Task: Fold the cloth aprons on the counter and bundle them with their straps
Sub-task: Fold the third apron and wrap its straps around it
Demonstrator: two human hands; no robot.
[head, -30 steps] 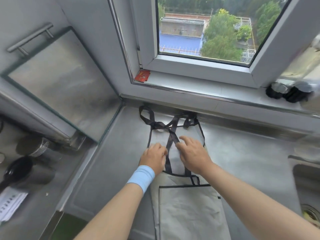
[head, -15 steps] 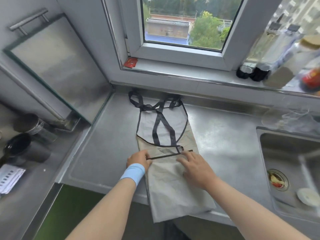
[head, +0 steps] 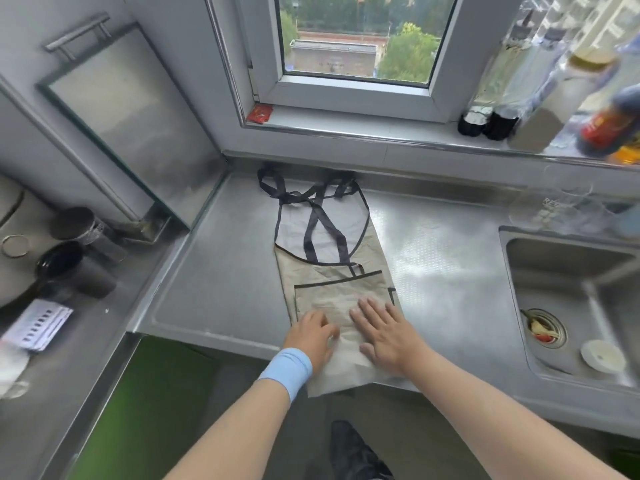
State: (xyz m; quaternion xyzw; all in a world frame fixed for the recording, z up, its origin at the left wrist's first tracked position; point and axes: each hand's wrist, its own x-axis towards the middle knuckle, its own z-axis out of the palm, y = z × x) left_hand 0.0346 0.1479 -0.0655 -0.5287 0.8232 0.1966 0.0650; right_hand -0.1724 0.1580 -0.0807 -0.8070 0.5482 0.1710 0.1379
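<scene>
One apron lay from the counter's back edge past its front edge — right hand pressing it flat-fingered, left hand beside, fingers bent, whether gripping I couldn't tell.

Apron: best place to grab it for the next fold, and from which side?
Take the near hem, which hangs past the counter's front edge, coming from the near side and below. It seems the only part with air under it, so fingers can slip beneath; the rest of the apron lies flat on steel, straps at the far end.
</scene>
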